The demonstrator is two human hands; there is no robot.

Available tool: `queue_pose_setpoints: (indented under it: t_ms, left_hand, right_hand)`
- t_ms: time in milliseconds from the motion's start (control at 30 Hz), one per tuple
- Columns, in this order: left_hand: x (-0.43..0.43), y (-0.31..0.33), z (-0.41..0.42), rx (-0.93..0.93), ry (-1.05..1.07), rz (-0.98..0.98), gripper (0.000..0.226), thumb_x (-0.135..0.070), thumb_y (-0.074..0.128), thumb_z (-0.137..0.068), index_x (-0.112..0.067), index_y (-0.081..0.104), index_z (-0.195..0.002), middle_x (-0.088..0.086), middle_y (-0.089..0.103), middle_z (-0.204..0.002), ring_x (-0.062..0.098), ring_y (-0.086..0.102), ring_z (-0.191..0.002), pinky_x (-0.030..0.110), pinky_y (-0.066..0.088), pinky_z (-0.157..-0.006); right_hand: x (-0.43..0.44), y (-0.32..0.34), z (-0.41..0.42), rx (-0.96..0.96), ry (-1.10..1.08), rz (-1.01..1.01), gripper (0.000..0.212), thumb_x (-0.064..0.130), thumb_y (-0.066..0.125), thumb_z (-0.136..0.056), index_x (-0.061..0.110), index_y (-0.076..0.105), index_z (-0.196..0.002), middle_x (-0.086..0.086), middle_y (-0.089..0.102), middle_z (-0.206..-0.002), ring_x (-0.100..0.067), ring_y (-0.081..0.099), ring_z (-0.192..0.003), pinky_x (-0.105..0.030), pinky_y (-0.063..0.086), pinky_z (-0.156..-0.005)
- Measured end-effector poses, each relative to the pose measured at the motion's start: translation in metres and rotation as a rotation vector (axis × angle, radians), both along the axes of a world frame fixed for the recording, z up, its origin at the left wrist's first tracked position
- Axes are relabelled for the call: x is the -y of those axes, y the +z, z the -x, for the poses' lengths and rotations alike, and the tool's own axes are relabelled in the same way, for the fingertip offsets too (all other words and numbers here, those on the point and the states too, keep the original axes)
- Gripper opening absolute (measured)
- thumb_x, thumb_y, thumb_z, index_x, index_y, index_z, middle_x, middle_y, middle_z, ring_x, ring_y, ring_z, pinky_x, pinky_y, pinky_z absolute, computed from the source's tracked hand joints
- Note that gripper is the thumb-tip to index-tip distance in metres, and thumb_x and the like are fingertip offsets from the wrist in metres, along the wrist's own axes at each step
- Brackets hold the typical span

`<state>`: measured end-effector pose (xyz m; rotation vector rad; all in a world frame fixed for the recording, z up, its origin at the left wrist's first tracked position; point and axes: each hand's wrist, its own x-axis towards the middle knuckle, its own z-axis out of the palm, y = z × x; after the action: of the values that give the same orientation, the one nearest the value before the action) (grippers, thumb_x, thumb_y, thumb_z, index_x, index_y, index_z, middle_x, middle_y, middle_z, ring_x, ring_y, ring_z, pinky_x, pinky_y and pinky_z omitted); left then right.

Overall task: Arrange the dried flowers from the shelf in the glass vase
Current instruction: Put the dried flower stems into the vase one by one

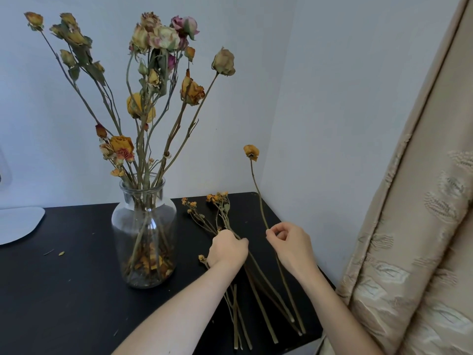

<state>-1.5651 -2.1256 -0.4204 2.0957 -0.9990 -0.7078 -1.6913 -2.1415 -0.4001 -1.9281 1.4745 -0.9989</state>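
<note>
We look down at a black shelf [76, 278] that stands in a corner of pale walls. On it stands a glass vase [144, 234], upright, a little left of the middle. Many dried flowers [163, 37] are already in the vase; their stems cross inside the glass and the heads spread high above it, yellow, cream and some pink. At the bottom of the vase lie fallen petals [148, 262].

To the right of the vase, a bundle of loose stems [258, 301] lies flat on the shelf, with small orange buds [217, 198] at the far end, pointing to the wall. Our left hand [227, 248] rests on this bundle, the fingers curled down around some of the stems. How many it grips we cannot tell, because the back of the hand covers them.

Our right hand [291, 244] is just beside the left one, not touching it. Its thumb and first fingers are pinched closed on one long stem [258, 196], and the other fingers are loosely bent. This stem rises up and leans a little to the left, and carries one orange head [251, 152] in front of the wall. Its lower part passes behind the hand and goes down to the front edge of the shelf.

On the right hangs a beige curtain [414, 226]. A white object [18, 224] lies at the left edge of the shelf.
</note>
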Motion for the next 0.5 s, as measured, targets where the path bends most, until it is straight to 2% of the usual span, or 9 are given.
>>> queue_pose_setpoints:
  t_ms: [67,167,233,300,400,500]
  left_hand:
    - [-0.001,0.003,-0.001,-0.050,0.015,0.036,0.031,-0.035,0.057,-0.088,-0.013,0.051,-0.066,0.000,0.052,-0.063,0.016,0.053,-0.057,0.024,0.039,-0.051]
    - [-0.003,0.007,-0.001,-0.083,0.027,0.098,0.038,-0.033,0.056,-0.088,-0.015,0.047,-0.057,-0.002,0.047,-0.054,0.014,0.049,-0.049,0.024,0.042,-0.052]
    - [-0.006,0.011,-0.002,-0.090,0.023,0.149,0.038,-0.032,0.056,-0.089,-0.016,0.051,-0.055,-0.002,0.049,-0.054,0.014,0.050,-0.051,0.024,0.044,-0.055]
    - [-0.009,0.015,-0.001,-0.094,0.014,0.201,0.030,-0.033,0.055,-0.090,-0.014,0.063,-0.068,-0.002,0.057,-0.063,0.014,0.056,-0.059,0.024,0.042,-0.056]
    - [-0.015,0.024,0.000,-0.121,-0.012,0.319,0.033,-0.032,0.053,-0.092,-0.016,0.059,-0.064,-0.003,0.053,-0.057,0.012,0.054,-0.058,0.027,0.046,-0.062]
    - [-0.025,0.038,0.003,-0.157,-0.053,0.456,0.021,-0.031,0.053,-0.092,-0.014,0.063,-0.082,-0.002,0.058,-0.070,0.010,0.055,-0.068,0.022,0.045,-0.068]
  right_hand:
    - [0.000,0.001,0.000,0.010,-0.005,0.012,0.006,0.026,0.060,-0.088,0.020,0.061,-0.085,0.008,0.054,-0.061,-0.005,0.052,-0.056,-0.011,0.034,-0.051]
    - [-0.001,0.003,0.000,0.041,-0.017,0.043,0.005,0.025,0.060,-0.088,0.022,0.059,-0.083,0.008,0.055,-0.062,-0.005,0.052,-0.057,-0.008,0.033,-0.050]
    - [-0.002,0.005,0.000,0.066,-0.024,0.059,0.004,0.024,0.060,-0.088,0.022,0.059,-0.084,0.007,0.055,-0.063,-0.005,0.053,-0.058,-0.009,0.034,-0.051]
    - [-0.003,0.007,-0.001,0.087,-0.034,0.080,0.004,0.024,0.059,-0.088,0.021,0.059,-0.085,0.007,0.054,-0.063,-0.006,0.052,-0.058,-0.010,0.034,-0.052]
    - [-0.004,0.011,0.001,0.132,-0.047,0.113,0.003,0.024,0.059,-0.088,0.022,0.058,-0.087,0.006,0.056,-0.065,-0.006,0.054,-0.060,-0.011,0.034,-0.053]
    - [-0.006,0.018,0.002,0.183,-0.053,0.165,0.004,0.024,0.058,-0.089,0.024,0.056,-0.086,0.004,0.057,-0.065,-0.007,0.054,-0.061,-0.012,0.036,-0.054]
